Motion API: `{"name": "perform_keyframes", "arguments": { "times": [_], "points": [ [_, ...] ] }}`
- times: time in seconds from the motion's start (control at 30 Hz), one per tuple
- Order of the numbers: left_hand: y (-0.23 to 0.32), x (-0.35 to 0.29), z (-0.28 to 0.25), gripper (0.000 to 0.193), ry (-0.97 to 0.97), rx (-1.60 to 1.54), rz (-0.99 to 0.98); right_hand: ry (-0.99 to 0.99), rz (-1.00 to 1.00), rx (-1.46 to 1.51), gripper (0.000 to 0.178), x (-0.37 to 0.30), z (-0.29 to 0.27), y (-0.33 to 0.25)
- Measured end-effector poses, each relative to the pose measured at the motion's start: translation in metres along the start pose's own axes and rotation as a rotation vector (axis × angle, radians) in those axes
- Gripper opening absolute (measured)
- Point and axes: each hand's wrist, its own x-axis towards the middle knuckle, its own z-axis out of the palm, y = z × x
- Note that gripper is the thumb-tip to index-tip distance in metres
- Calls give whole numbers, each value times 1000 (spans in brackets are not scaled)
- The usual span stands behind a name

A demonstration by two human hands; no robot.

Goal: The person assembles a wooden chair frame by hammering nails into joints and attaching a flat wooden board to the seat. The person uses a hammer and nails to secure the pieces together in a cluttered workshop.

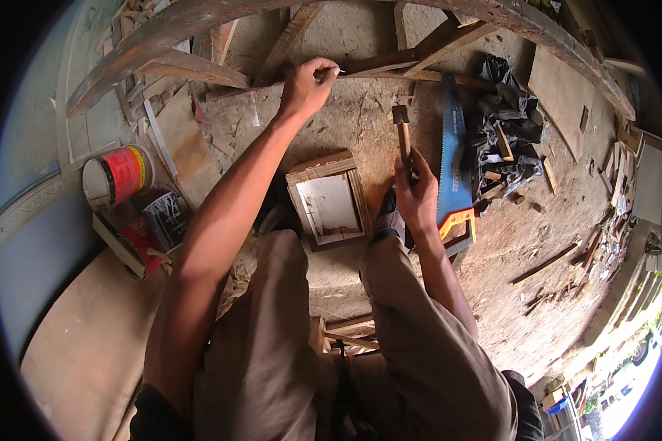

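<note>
My left hand [309, 87] reaches forward near a wooden frame of beams [390, 62], its fingers pinched on a small, thin, shiny piece that looks like a nail [341, 71]. In my right hand [418, 192] is a hammer [404, 138], gripped by its wooden handle with the dark head pointing away from me. Between my feet, a shallow rectangular wooden box [362, 192] with a whitish inside lies on the ground. Just right of the hammer lies a handsaw [453, 140] with a blue blade and an orange and black handle.
Paint cans, one with a red label [125, 175] and one dark [167, 219], stand at the left. A crumpled black plastic bag [504, 125] with wood bits lies beyond the saw. A curved beam [162, 45] arches across the far side. Wood scraps [546, 263] litter the dirt floor at right.
</note>
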Motion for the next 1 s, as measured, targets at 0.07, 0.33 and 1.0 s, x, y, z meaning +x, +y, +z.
{"name": "perform_keyframes", "arguments": {
  "times": [0.07, 0.33, 1.0],
  "points": [
    [4, 1, 3, 16, 7, 45, 7, -16, 11, 15, 41, -5, 4, 6],
    [0, 0, 13, 12, 84, 173, 113, -33, 7, 18, 40, -14, 4, 8],
    [2, -15, -1, 24, 3, 188, 48, -44, 29, -12, 37, -7, -6, 13]
  ]
}}
